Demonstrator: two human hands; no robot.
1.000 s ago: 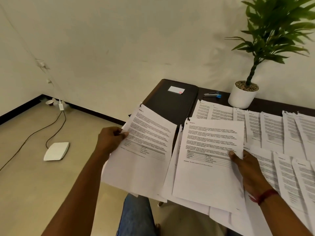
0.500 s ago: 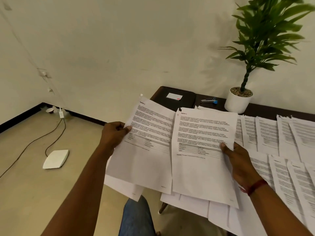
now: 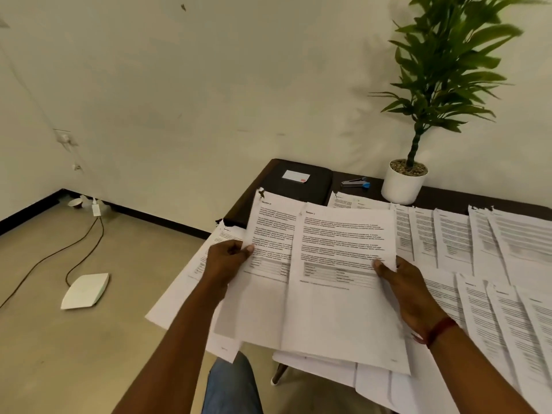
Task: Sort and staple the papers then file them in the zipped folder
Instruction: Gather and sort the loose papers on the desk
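Note:
My left hand (image 3: 228, 258) pinches the left edge of a printed sheet (image 3: 263, 282), thumb on top. My right hand (image 3: 403, 289) grips a second printed sheet (image 3: 340, 294) by its right edge; this sheet overlaps the right part of the first. Both sheets are lifted above the table's near left corner. Several more printed papers (image 3: 454, 240) lie spread in rows across the dark table (image 3: 448, 195). The black zipped folder (image 3: 298, 186) lies shut at the table's far left corner with a white card on it. A stapler (image 3: 355, 183) with a blue end sits right of the folder.
A potted plant (image 3: 404, 183) in a white pot stands at the back by the wall. On the floor to the left lie a white flat device (image 3: 85, 291) and a cable (image 3: 59, 252) running to the wall. My knee in jeans (image 3: 230, 383) shows below the papers.
My two hands have come together, so the right sheet now overlaps the left one. The view has tilted up and to the right a little.

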